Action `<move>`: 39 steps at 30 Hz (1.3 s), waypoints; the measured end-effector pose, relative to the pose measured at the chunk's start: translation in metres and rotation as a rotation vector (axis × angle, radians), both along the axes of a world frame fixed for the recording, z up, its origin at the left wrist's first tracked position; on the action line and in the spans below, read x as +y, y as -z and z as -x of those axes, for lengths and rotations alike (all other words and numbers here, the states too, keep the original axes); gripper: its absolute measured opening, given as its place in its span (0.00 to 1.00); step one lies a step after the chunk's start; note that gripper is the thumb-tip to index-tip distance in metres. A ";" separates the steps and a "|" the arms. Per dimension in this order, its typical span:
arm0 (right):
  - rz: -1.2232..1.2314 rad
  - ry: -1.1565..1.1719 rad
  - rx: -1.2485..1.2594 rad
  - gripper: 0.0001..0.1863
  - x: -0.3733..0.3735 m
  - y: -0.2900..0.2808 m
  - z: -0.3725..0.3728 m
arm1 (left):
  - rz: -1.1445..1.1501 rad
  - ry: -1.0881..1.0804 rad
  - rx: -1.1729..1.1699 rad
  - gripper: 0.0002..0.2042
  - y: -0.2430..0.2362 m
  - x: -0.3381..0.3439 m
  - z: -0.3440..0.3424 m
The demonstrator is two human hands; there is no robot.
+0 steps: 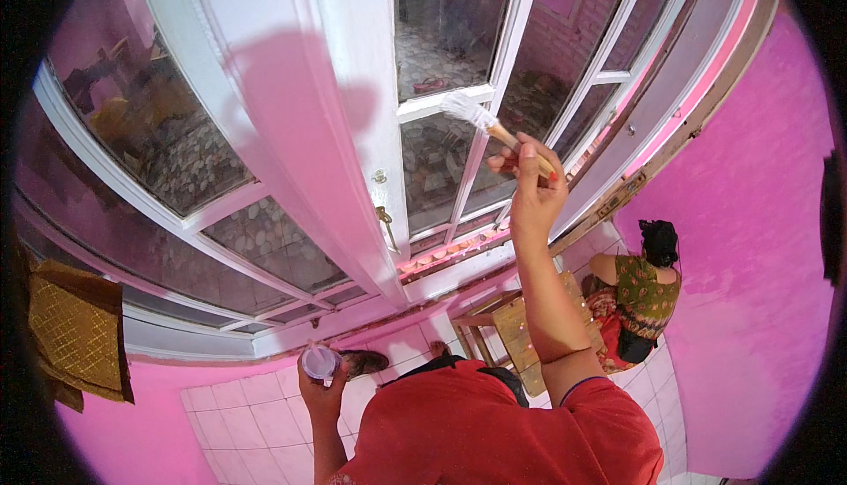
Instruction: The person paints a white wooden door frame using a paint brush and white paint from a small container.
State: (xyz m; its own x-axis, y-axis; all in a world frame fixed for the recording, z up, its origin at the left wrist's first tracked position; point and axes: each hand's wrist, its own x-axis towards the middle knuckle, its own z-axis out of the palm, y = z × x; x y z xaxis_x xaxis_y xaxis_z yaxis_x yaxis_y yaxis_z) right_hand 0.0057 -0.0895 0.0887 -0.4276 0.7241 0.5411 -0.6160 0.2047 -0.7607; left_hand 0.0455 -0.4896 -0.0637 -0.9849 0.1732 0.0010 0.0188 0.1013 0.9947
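Observation:
My right hand [536, 176] is raised and closed round the handle of a paintbrush [470, 112]. White paint coats its bristles, which are at a white crossbar between the glass panes of the door [379, 141]. Whether they touch the bar I cannot tell. Lower down, my left hand [323, 397] grips a small clear cup [319, 361] with pale, whitish stuff inside, probably paint. A brass handle with a key [386, 220] sits on the door's white stile, below and left of the brush.
Behind my right arm stands a wooden stool or small table [516, 330]. A person in a green patterned top [648, 300] sits low beside it, near the pink wall [741, 247]. Brown patterned cloth [75, 326] hangs at far left. White tiles [256, 414] cover the floor.

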 end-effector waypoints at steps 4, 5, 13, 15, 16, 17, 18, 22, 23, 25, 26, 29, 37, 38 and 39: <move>0.052 0.163 -0.017 0.16 0.011 0.000 -0.004 | -0.005 -0.005 -0.016 0.33 0.002 0.001 0.000; 0.090 0.172 0.047 0.16 0.012 0.001 -0.006 | -0.006 -0.006 -0.016 0.33 0.002 0.002 0.000; 0.232 0.195 0.175 0.10 -0.002 0.006 0.003 | 0.071 0.020 0.014 0.30 0.002 -0.001 0.001; 0.235 0.184 0.158 0.08 -0.012 0.010 0.007 | 0.048 -0.004 0.010 0.29 0.003 0.001 0.000; 0.237 0.175 0.140 0.07 -0.017 0.012 0.008 | 0.023 -0.027 0.005 0.28 0.003 0.001 0.000; 0.198 0.180 0.089 0.07 -0.023 0.013 0.008 | 0.024 -0.026 0.004 0.28 0.004 0.000 0.000; 0.199 0.181 0.088 0.07 -0.030 0.015 0.009 | 0.032 -0.020 0.011 0.29 0.004 0.000 0.000; 0.135 0.030 -0.022 0.07 -0.052 0.013 0.006 | 0.034 -0.002 -0.013 0.29 0.002 -0.001 0.001; 0.141 -0.011 -0.002 0.07 -0.054 0.013 0.006 | 0.034 -0.003 -0.012 0.29 0.002 -0.001 0.001; 0.158 0.001 -0.001 0.07 -0.054 0.011 0.007 | 0.018 -0.021 -0.007 0.30 0.002 0.000 0.000; 0.156 -0.002 0.000 0.07 -0.048 0.011 0.007 | 0.016 -0.024 -0.006 0.30 0.004 -0.001 0.001; 0.170 0.159 0.075 0.07 -0.032 0.008 0.007 | 0.032 -0.014 0.033 0.30 0.007 -0.004 0.001; 0.143 0.001 -0.001 0.05 -0.064 0.015 0.012 | 0.009 -0.014 0.005 0.30 0.001 0.000 0.000; 0.143 0.004 0.001 0.05 -0.069 0.016 0.013 | 0.010 -0.011 0.006 0.30 0.001 0.000 0.001; 0.140 -0.052 -0.001 0.05 -0.073 0.017 0.014 | 0.015 -0.007 0.012 0.30 0.001 0.000 0.002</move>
State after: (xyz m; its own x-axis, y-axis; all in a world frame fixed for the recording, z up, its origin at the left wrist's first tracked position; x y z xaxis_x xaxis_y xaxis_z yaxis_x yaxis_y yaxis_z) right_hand -0.0079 -0.1623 0.0713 -0.4666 0.7696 0.4359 -0.6224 0.0644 -0.7800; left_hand 0.0435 -0.4897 -0.0645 -0.9859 0.1668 0.0097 0.0296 0.1168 0.9927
